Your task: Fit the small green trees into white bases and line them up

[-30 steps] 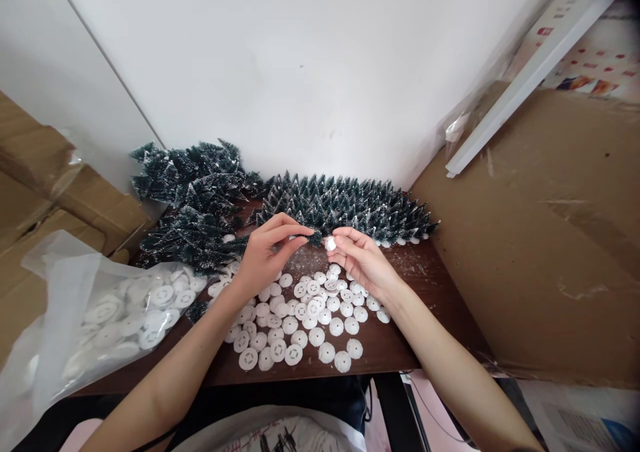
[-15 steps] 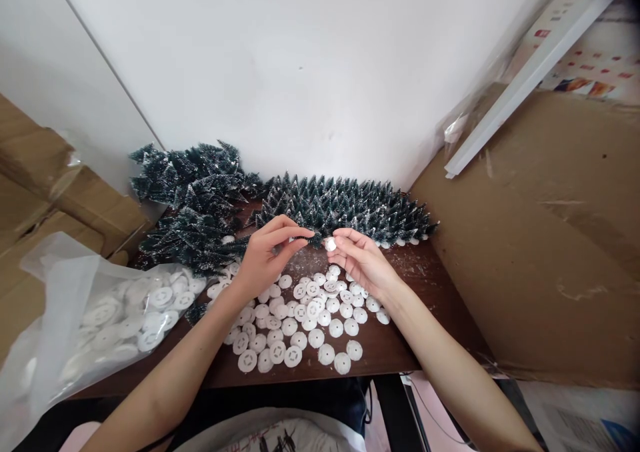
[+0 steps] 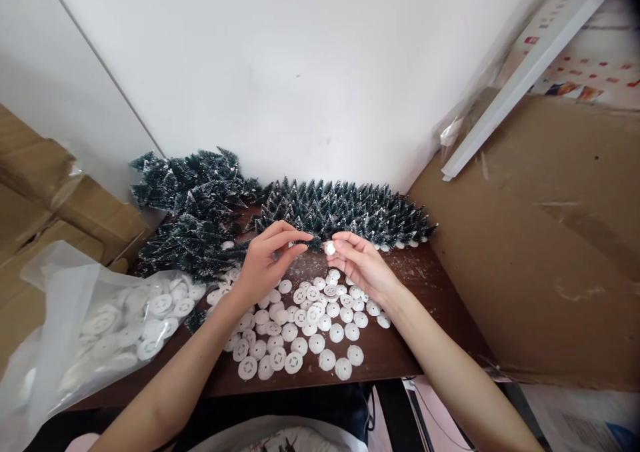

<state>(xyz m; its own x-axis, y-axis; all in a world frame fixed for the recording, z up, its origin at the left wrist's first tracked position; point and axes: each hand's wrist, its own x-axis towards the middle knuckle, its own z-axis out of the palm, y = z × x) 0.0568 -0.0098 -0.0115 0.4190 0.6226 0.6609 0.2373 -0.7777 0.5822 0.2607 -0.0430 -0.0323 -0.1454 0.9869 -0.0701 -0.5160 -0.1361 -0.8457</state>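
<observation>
Between the thumb and fingers of my left hand (image 3: 267, 257) is a small dark green bottle-brush tree (image 3: 314, 243), lying sideways with its base end to the right. My right hand (image 3: 363, 260) pinches a white round base (image 3: 329, 248) at that end; whether the stem sits inside its hole cannot be made out. Below both hands, many loose white bases (image 3: 300, 317) are spread over the dark wooden table (image 3: 390, 352). Just behind my hands stand rows of frosted trees on white bases (image 3: 345, 205).
A heap of frosted trees (image 3: 193, 199) lies at the back left. In front of it is a clear plastic bag (image 3: 120, 319) of white bases. Cardboard boxes (image 3: 60, 185) stand on the left, and a large cardboard sheet (image 3: 540, 239) bounds the right. A white wall (image 3: 280, 72) rises behind.
Both hands keep nearly the same pose, still holding the tree and the base end to end. The whole view has shifted slightly, with the table lower in the picture.
</observation>
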